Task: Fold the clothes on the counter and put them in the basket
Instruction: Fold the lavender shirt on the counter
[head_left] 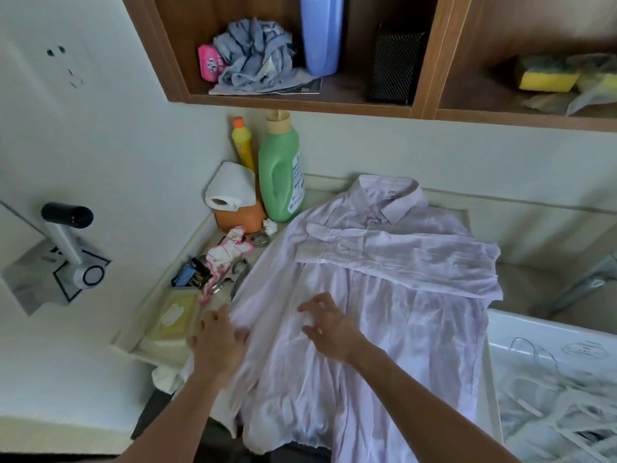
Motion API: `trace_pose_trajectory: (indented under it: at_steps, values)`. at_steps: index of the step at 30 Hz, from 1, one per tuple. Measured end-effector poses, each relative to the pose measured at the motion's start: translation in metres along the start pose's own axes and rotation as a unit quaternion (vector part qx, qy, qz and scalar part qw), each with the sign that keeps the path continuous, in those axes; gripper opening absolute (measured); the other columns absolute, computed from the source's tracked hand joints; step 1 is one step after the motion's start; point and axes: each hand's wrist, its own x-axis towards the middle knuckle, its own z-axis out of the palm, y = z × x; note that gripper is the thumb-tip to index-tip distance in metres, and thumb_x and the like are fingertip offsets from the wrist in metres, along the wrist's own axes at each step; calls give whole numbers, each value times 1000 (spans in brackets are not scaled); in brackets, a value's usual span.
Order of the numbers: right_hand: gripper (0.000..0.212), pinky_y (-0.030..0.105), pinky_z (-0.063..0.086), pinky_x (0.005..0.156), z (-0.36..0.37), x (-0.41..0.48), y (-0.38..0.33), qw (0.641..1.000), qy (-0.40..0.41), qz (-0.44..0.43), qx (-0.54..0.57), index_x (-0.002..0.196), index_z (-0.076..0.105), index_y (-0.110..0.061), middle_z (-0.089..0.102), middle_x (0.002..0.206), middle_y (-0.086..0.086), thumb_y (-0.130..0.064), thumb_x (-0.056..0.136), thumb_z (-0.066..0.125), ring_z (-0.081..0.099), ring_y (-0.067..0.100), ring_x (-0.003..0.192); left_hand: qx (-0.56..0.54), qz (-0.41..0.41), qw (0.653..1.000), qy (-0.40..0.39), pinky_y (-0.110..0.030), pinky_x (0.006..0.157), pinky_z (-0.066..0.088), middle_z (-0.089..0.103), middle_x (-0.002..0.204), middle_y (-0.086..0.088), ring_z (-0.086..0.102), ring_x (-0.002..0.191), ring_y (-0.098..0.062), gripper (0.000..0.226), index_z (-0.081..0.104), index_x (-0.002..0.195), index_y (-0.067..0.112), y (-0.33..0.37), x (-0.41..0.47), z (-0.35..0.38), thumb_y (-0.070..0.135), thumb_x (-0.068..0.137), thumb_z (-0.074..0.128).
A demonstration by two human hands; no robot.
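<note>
Left hand: nearest me, at 7 o'clock, on the shirt's left edge. I cannot tell whether it pinches the cloth or only rests there.
Right hand: at 6 o'clock, fingers spread, tips pressing the cloth flat.
Shirt: mid-counter, collar at 12 o'clock, one sleeve folded across the chest, hem hanging off the front edge.
Risk, slide: I judge the hanging hem could drag the shirt off if both hands lift.
Risk, snag: the left edge lies against a metal tool at 9 o'clock, and a fold swept from there could catch.
Risk, sleeve: a brisk flip may throw it open.
Cloth: pale lilac, thin, creased, limp; collar and cuff look stiffer.
Tub: white, at 4 o'clock, wire hangers inside. I can't say it's the basket.
</note>
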Motion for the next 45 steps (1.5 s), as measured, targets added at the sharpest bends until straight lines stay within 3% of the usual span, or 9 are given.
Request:
trace_pose_trajectory:
  at_steps: [5,12,15,19,23,30,35,40,45]
  values:
    - [39,36,48,96,-5,23,-16,992,-75,98,0,129,55,-27,38,135,-3,-42,93,62,59,22,108,-34,78,996,14,-33,61,39,52,67,9,54,71,-20,14,51,76,24,4,21,-29,24,90,55]
    - [50,23,48,81,-15,52,-110,963,-169,76,196,93,63,-27,64,93,-10,-75,81,58,61,5,86,-327,174,929,-13,-32,64,43,62,84,7,59,76,-20,9,55,86,21,72,60,-115,23,95,59]
    - [50,45,49,103,-20,60,-122,936,-65,55,340,116,70,-19,71,117,7,-56,83,69,65,22,112,-428,183,883,-52,-26,71,47,67,93,1,62,86,-14,11,64,101,20,94,65,-149,29,95,62]
    - [25,35,54,93,-59,67,-124,823,46,57,563,117,66,-4,72,113,13,-7,93,62,69,24,105,-529,169,818,-150,-34,95,50,69,114,7,64,108,-12,27,69,109,37,99,81,-159,53,96,52]
    - [34,45,50,101,-113,70,-114,782,132,77,604,120,61,12,65,121,28,-9,94,64,64,37,111,-645,181,678,-302,-36,97,52,72,117,-9,68,108,-19,49,58,132,15,114,81,-153,46,97,47]
    - [19,25,55,75,-159,34,-63,739,188,148,630,109,65,3,72,97,15,-9,100,54,69,17,83,-587,196,720,-314,-24,71,52,69,93,-6,64,85,-19,45,69,120,23,165,71,-129,-6,91,48]
    - [65,35,44,94,-170,8,-32,809,324,266,411,148,31,-28,44,143,7,-40,93,64,53,25,122,-572,233,745,-252,-33,84,56,76,106,-10,71,101,-24,32,72,113,16,212,68,-122,-4,94,55]
    - [84,12,32,95,-178,-17,-14,932,255,95,239,151,24,-38,13,148,-17,-47,84,73,39,-12,118,-559,266,749,-235,-22,74,56,76,99,-7,73,90,-18,22,72,113,11,263,52,-118,4,95,63]
    - [32,23,51,73,-197,-14,11,891,339,125,275,114,64,-19,71,92,-2,-3,87,57,66,9,80,-440,346,805,-195,-15,89,47,55,133,15,56,118,-2,67,40,143,36,279,53,-90,21,88,75]
